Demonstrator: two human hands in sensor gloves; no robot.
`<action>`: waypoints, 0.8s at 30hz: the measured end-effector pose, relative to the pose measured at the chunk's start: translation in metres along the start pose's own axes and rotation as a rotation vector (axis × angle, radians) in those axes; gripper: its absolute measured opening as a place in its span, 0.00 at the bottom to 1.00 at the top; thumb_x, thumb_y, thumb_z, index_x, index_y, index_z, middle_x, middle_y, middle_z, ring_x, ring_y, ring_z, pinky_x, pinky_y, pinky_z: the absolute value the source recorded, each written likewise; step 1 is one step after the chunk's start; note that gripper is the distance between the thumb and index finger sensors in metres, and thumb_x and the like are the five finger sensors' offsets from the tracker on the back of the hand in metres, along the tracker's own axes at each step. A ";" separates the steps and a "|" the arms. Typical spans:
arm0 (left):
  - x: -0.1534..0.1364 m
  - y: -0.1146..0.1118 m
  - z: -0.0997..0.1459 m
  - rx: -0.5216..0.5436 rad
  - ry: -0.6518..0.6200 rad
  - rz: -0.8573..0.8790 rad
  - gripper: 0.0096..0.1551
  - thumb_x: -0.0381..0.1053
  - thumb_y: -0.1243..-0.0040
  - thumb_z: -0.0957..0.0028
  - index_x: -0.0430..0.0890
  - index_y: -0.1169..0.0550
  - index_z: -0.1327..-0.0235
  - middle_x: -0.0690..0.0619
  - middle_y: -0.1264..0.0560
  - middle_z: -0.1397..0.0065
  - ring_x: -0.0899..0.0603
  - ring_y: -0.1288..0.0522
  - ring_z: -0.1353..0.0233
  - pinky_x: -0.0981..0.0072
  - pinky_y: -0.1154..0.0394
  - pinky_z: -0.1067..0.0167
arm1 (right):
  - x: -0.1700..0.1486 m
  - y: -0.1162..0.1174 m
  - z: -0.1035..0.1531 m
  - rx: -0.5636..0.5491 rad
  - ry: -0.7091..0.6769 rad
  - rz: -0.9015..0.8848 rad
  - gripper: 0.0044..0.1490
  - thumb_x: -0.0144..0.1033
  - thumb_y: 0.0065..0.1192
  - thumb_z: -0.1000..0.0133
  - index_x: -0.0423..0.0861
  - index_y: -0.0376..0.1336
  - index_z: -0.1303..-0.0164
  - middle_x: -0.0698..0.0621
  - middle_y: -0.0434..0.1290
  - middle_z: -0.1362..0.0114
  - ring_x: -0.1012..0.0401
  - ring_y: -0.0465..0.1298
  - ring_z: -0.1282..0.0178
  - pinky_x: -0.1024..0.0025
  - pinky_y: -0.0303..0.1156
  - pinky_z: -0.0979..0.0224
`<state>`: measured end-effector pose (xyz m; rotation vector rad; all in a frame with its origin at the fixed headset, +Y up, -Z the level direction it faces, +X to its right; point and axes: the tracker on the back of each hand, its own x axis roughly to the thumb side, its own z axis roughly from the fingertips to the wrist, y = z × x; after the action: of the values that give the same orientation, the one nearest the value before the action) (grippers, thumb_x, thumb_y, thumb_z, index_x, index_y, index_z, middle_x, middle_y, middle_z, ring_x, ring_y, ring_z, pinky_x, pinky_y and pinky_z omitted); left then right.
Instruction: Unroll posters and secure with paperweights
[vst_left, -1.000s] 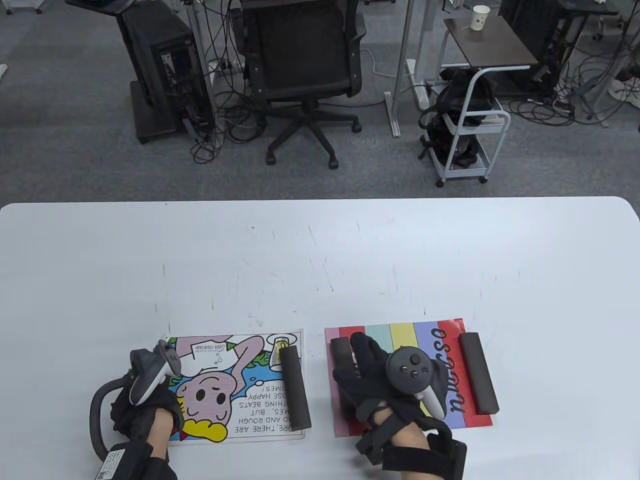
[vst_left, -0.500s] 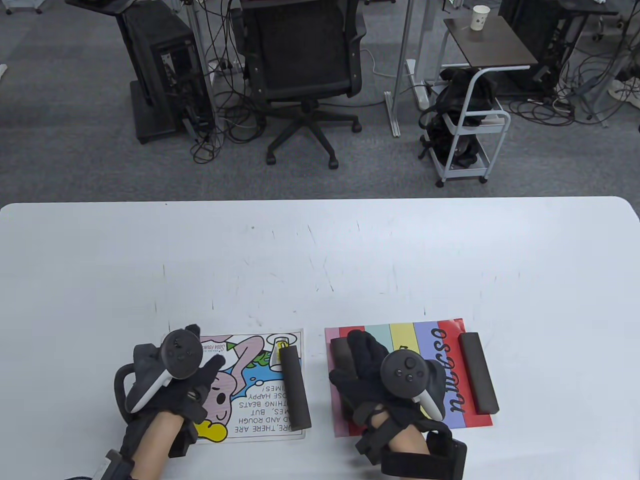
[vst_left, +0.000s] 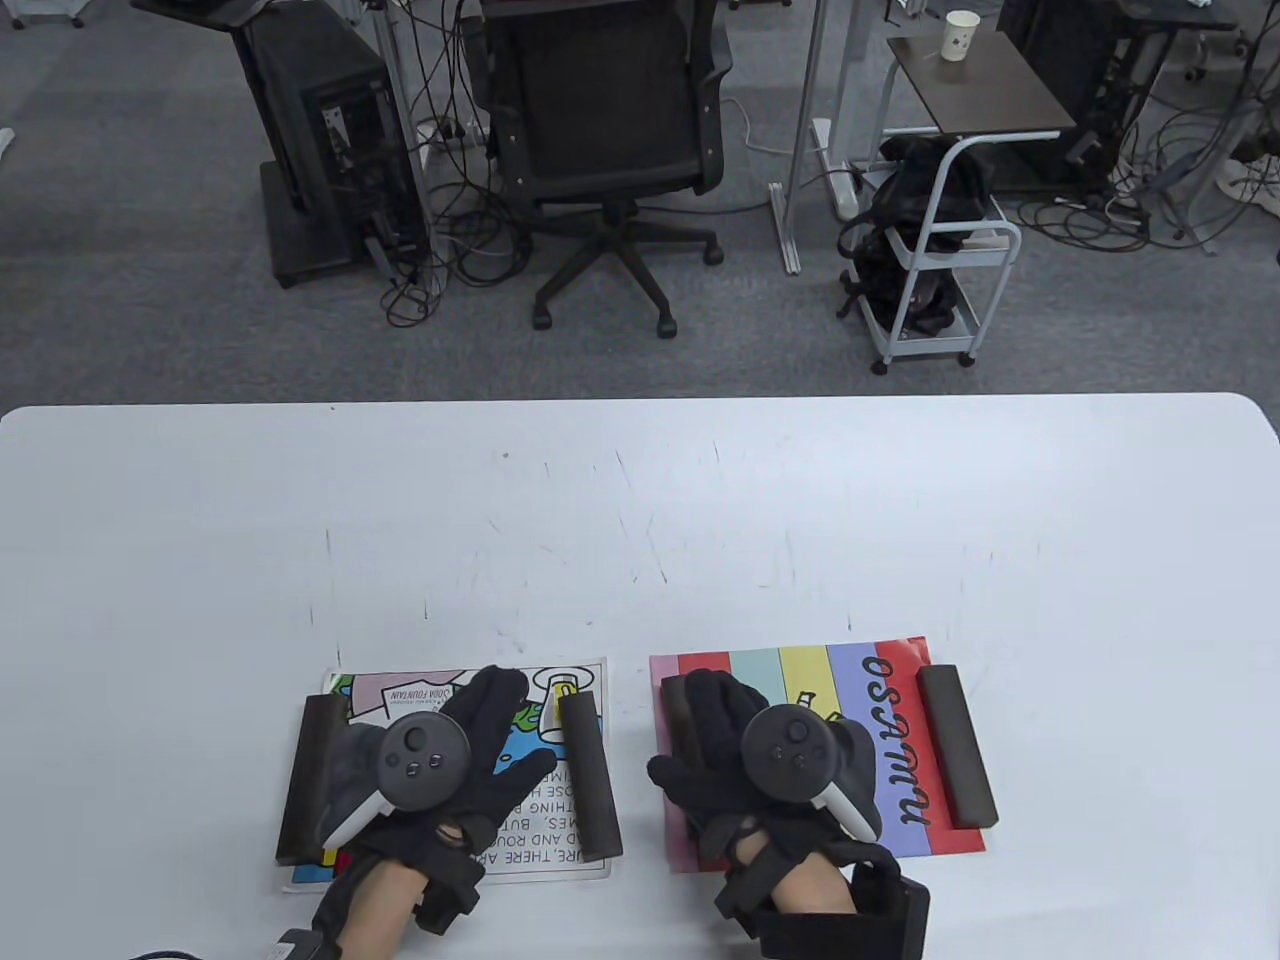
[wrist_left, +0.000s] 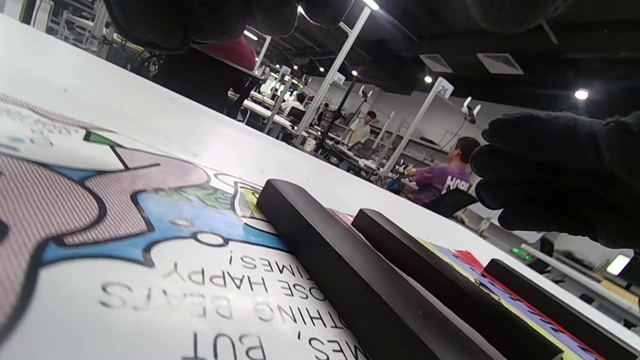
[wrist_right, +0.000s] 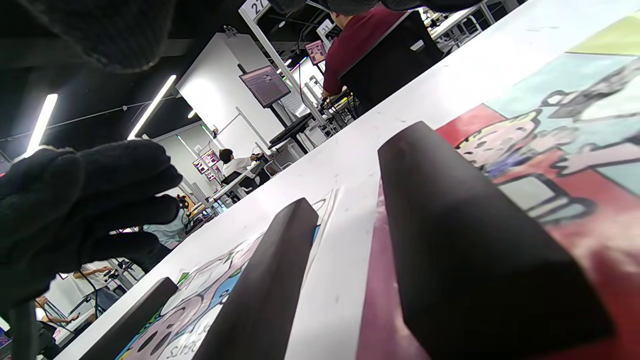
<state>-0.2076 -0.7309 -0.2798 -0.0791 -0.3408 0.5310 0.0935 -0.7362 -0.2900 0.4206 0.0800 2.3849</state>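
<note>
The cartoon poster (vst_left: 420, 690) lies flat at the front left, with one dark paperweight bar (vst_left: 312, 780) on its left edge and another (vst_left: 588, 775) on its right edge. My left hand (vst_left: 480, 745) is spread open over the poster's middle and holds nothing. The striped poster (vst_left: 850, 680) lies flat at the front right. It has one bar (vst_left: 676, 700) on its left edge, partly under my right hand (vst_left: 720, 735), and another bar (vst_left: 958, 760) on its right edge. In the right wrist view, the fingers hang open above that left bar (wrist_right: 475, 250).
The white table (vst_left: 640, 520) stretches bare behind the posters. The two posters lie side by side with a narrow gap between them. An office chair (vst_left: 610, 120) and a small cart (vst_left: 930, 270) stand on the floor beyond the far edge.
My left hand moved right from the cartoon poster's left edge to its middle, leaving a dark bar on that edge. My right hand shifted slightly left and nearer.
</note>
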 end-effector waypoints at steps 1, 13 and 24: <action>-0.002 -0.003 0.000 -0.012 0.000 0.017 0.49 0.72 0.51 0.48 0.45 0.43 0.20 0.39 0.45 0.17 0.27 0.41 0.20 0.37 0.33 0.30 | -0.001 0.000 0.000 0.002 0.003 -0.002 0.55 0.60 0.59 0.50 0.41 0.42 0.26 0.35 0.45 0.20 0.34 0.48 0.24 0.43 0.53 0.25; -0.009 -0.009 0.001 -0.015 -0.001 0.027 0.49 0.71 0.50 0.48 0.44 0.42 0.21 0.38 0.44 0.18 0.27 0.40 0.20 0.37 0.33 0.31 | -0.003 0.000 -0.003 0.015 0.024 -0.025 0.55 0.60 0.59 0.50 0.41 0.42 0.26 0.35 0.45 0.20 0.34 0.47 0.24 0.43 0.53 0.25; -0.013 -0.011 0.004 -0.015 0.005 0.044 0.49 0.71 0.50 0.48 0.44 0.41 0.21 0.38 0.44 0.18 0.26 0.40 0.21 0.37 0.33 0.31 | -0.003 -0.001 -0.002 0.015 0.028 -0.025 0.55 0.60 0.58 0.50 0.41 0.42 0.26 0.35 0.45 0.20 0.34 0.48 0.25 0.43 0.53 0.25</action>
<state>-0.2142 -0.7467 -0.2782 -0.1026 -0.3387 0.5713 0.0955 -0.7369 -0.2928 0.3914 0.1155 2.3670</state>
